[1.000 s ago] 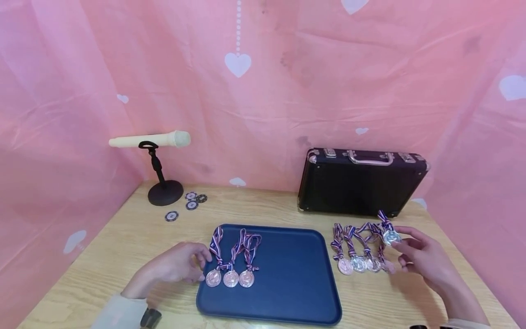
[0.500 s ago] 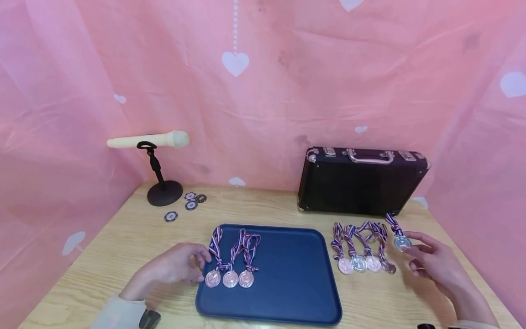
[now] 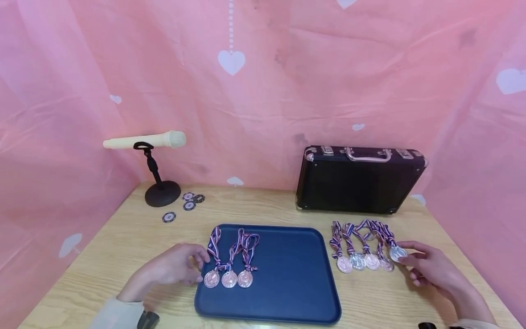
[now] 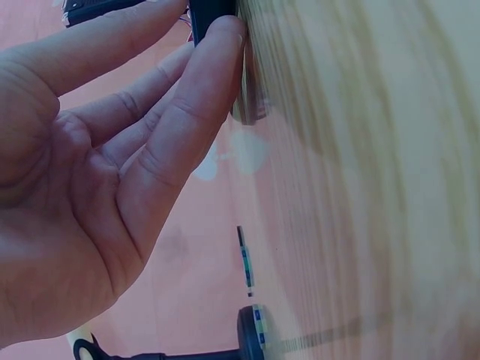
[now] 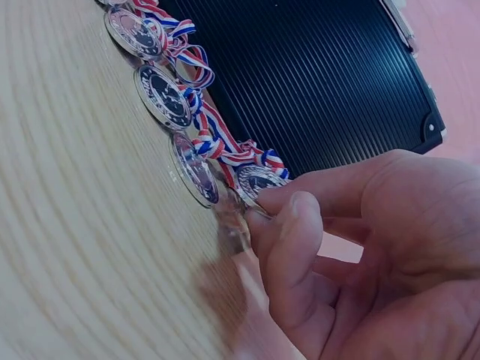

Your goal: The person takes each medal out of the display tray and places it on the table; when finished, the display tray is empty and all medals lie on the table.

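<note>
A blue tray (image 3: 287, 283) lies on the wooden table with three bronze medals (image 3: 228, 278) in a row at its left. My left hand (image 3: 197, 267) rests on the table beside the tray, fingertips touching its edge (image 4: 214, 9), holding nothing. To the right of the tray, several ribboned medals (image 3: 361, 261) lie in a row. My right hand (image 3: 404, 257) pinches a silver medal (image 3: 397, 253) at the right end of that row, low at the table. The right wrist view shows thumb and finger closed on this medal (image 5: 251, 180).
A black case (image 3: 359, 180) stands upright behind the medal row. At the back left, a cream microphone (image 3: 144, 140) sits on a black stand, with poker chips (image 3: 189, 203) beside it. Pink cloth walls surround the table.
My right hand carried the silver medal a little to the right and then down, setting it at the right end of the medal row. The left hand stayed put.
</note>
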`<state>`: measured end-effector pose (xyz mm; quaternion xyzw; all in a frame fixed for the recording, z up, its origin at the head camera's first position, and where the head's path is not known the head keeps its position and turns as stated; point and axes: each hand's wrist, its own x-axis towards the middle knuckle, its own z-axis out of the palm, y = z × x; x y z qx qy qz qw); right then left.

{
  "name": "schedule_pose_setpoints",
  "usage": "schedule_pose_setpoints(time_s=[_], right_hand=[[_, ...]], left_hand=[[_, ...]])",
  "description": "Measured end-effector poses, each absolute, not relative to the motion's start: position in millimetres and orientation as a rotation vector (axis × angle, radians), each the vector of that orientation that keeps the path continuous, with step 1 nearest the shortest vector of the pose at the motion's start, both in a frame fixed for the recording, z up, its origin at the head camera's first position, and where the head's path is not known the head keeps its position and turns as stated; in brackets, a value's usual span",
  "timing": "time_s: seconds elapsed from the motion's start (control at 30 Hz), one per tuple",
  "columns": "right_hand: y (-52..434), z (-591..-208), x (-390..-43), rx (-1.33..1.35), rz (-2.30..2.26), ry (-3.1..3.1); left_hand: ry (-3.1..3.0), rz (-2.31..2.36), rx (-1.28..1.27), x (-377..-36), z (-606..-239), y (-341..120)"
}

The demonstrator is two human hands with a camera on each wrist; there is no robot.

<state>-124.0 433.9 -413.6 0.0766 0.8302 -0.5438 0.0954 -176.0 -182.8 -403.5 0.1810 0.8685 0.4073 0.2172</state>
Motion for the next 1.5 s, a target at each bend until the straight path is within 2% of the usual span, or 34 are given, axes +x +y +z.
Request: schedule_pose_setpoints(time_s=[1.2,1.5], right_hand=[[423,-407,-129,0.233,-1.075,2.859],[404,-390,-124,0.190,-1.098,3.014]], left_hand=[[2.390,1.140,0.498,-170,-404,-191],[2.418,1.094,0.527,-176,-403,-184]])
